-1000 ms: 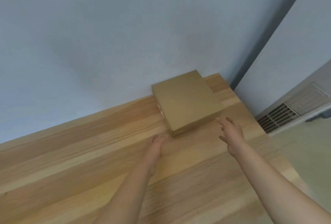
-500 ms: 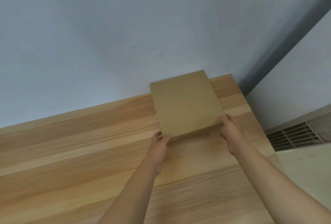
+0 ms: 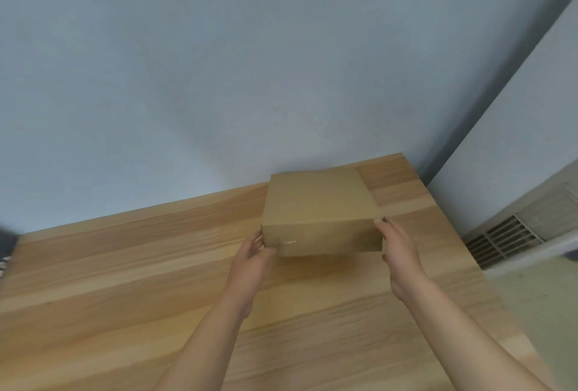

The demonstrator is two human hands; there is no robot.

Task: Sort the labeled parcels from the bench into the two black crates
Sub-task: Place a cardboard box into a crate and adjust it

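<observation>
Parcel: A plain brown cardboard parcel [image 3: 319,209] sat at the far right end of the wooden bench [image 3: 125,281], close to the blue-grey wall [image 3: 219,78]. Its near edge was raised over a shadow on the wood.
Left hand: The left hand [image 3: 250,257] gripped the near left corner, fingers curled against the side.
Right hand: The right hand [image 3: 398,246] held the near right corner, thumb at the top edge.
Surroundings: A slatted vent grille [image 3: 503,240] sat low to the bench's right. A dark object [image 3: 6,243], too cropped to identify, showed at the left edge.
</observation>
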